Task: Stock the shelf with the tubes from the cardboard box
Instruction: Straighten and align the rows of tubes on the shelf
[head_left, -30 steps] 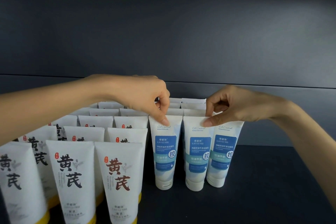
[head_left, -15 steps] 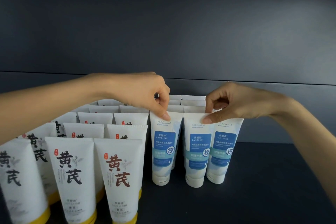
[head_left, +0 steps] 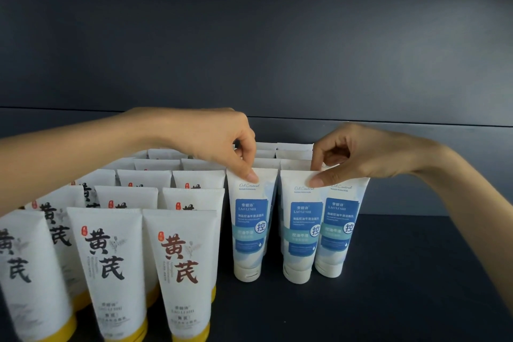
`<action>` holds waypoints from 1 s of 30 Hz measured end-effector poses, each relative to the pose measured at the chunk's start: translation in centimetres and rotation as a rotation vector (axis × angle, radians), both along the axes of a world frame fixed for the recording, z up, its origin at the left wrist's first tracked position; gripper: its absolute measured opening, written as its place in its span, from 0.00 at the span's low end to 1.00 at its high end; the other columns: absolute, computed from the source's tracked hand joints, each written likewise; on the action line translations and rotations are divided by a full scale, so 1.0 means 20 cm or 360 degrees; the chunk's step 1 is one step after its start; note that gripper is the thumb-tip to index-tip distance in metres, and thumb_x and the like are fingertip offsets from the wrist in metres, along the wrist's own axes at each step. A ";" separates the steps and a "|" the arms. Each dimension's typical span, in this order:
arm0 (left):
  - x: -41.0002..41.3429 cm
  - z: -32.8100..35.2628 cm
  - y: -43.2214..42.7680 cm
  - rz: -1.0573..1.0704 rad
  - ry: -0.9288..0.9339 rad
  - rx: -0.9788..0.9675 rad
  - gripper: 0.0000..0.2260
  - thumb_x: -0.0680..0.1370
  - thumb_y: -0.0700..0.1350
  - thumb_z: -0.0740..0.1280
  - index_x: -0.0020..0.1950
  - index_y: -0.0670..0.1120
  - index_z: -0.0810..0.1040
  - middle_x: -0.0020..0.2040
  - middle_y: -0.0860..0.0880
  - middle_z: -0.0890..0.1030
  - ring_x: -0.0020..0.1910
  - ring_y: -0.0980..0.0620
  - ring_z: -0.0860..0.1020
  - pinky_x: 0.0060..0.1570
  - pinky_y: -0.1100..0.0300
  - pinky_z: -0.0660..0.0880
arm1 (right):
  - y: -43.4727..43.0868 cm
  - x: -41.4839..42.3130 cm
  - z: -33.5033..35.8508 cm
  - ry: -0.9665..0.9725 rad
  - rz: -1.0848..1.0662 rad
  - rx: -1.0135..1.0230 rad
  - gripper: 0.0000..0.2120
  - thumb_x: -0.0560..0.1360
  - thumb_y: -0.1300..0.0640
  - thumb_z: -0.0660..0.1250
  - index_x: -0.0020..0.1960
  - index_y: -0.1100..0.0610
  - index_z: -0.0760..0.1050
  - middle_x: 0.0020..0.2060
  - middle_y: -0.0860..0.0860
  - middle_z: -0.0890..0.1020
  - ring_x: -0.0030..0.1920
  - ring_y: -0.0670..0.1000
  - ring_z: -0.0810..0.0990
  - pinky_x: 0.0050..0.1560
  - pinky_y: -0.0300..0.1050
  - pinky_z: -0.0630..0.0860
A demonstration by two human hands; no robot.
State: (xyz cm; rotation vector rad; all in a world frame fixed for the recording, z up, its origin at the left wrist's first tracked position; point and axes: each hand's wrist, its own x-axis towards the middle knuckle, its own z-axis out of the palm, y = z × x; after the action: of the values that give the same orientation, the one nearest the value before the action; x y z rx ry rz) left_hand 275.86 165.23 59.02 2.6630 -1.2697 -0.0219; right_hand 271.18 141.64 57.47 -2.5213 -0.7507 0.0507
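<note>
A: Head view: where are we holding?
B: Just right of the yellow-capped tubes [head_left: 180,258], upright on the shelf [head_left: 416,286]. The fingers of our left hand [head_left: 211,141] pinch the first blue-label tube [head_left: 251,222] at its top edge; those of our right hand [head_left: 369,153] pinch the second blue-label tube [head_left: 301,230].

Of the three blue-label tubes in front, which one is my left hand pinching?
The leftmost blue-label tube, next to the yellow-capped tubes: your left hand pinches its top edge. Your right hand pinches the middle tube.

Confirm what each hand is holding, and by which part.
Left hand pinches the left blue-label tube by its flat top edge; right hand pinches the middle blue-label tube at its top edge too.
</note>
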 end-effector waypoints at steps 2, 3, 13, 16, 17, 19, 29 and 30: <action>-0.01 0.00 0.00 -0.0001 0.0016 0.0005 0.08 0.69 0.55 0.73 0.33 0.53 0.81 0.32 0.58 0.76 0.31 0.62 0.72 0.33 0.71 0.67 | 0.00 0.00 0.00 0.0010 0.0013 0.0017 0.10 0.67 0.47 0.73 0.38 0.54 0.80 0.34 0.67 0.71 0.33 0.53 0.64 0.36 0.46 0.60; -0.01 0.00 0.00 -0.0003 0.0017 0.0004 0.07 0.69 0.54 0.73 0.33 0.54 0.81 0.32 0.58 0.76 0.32 0.62 0.72 0.34 0.72 0.67 | 0.00 0.00 0.00 0.0010 0.0020 0.0024 0.10 0.67 0.47 0.73 0.38 0.54 0.80 0.33 0.67 0.71 0.33 0.53 0.63 0.36 0.45 0.59; -0.02 -0.01 -0.02 -0.0026 -0.0053 -0.0040 0.07 0.69 0.54 0.73 0.35 0.53 0.82 0.32 0.57 0.75 0.33 0.62 0.71 0.34 0.71 0.67 | -0.13 -0.02 0.08 0.0000 -0.0078 0.0049 0.14 0.62 0.44 0.74 0.46 0.45 0.82 0.29 0.49 0.64 0.31 0.47 0.62 0.34 0.38 0.61; -0.03 -0.01 -0.02 -0.0040 -0.0051 -0.0045 0.07 0.69 0.53 0.74 0.33 0.54 0.80 0.32 0.56 0.74 0.31 0.62 0.71 0.33 0.71 0.66 | -0.21 -0.03 0.10 0.0095 -0.0132 -0.0089 0.15 0.61 0.40 0.74 0.46 0.42 0.83 0.27 0.50 0.67 0.30 0.44 0.66 0.34 0.31 0.64; -0.03 -0.01 -0.02 -0.0043 -0.0051 -0.0045 0.07 0.69 0.53 0.74 0.32 0.55 0.80 0.32 0.56 0.74 0.31 0.61 0.71 0.33 0.71 0.66 | -0.23 -0.03 0.09 0.0107 -0.0138 -0.0121 0.17 0.60 0.37 0.74 0.45 0.42 0.83 0.28 0.51 0.71 0.30 0.43 0.69 0.35 0.29 0.67; -0.03 -0.01 -0.02 -0.0045 -0.0064 -0.0045 0.07 0.69 0.54 0.73 0.32 0.55 0.80 0.31 0.58 0.74 0.32 0.61 0.71 0.33 0.70 0.66 | -0.26 -0.01 0.08 0.0105 -0.0150 -0.0181 0.25 0.54 0.28 0.73 0.46 0.41 0.82 0.36 0.58 0.76 0.35 0.45 0.71 0.40 0.31 0.71; -0.03 -0.03 -0.02 -0.0074 -0.0079 -0.0129 0.07 0.68 0.54 0.73 0.33 0.53 0.82 0.32 0.55 0.74 0.32 0.60 0.70 0.33 0.70 0.65 | -0.23 -0.01 0.06 0.0182 -0.0158 0.0012 0.10 0.62 0.48 0.76 0.34 0.54 0.84 0.28 0.47 0.81 0.29 0.41 0.75 0.35 0.29 0.70; -0.04 -0.03 -0.02 -0.0070 -0.0073 -0.0146 0.07 0.68 0.53 0.74 0.33 0.53 0.81 0.32 0.55 0.73 0.32 0.59 0.70 0.33 0.70 0.65 | -0.23 0.00 0.06 0.0187 -0.0171 0.0034 0.08 0.62 0.51 0.75 0.33 0.55 0.83 0.27 0.45 0.81 0.28 0.40 0.74 0.34 0.27 0.68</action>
State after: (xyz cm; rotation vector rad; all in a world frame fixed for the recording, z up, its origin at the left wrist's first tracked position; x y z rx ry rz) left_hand 275.11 164.92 58.46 2.5718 -1.3096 0.0895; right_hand 271.13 137.03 58.60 -2.5091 -0.5654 0.1513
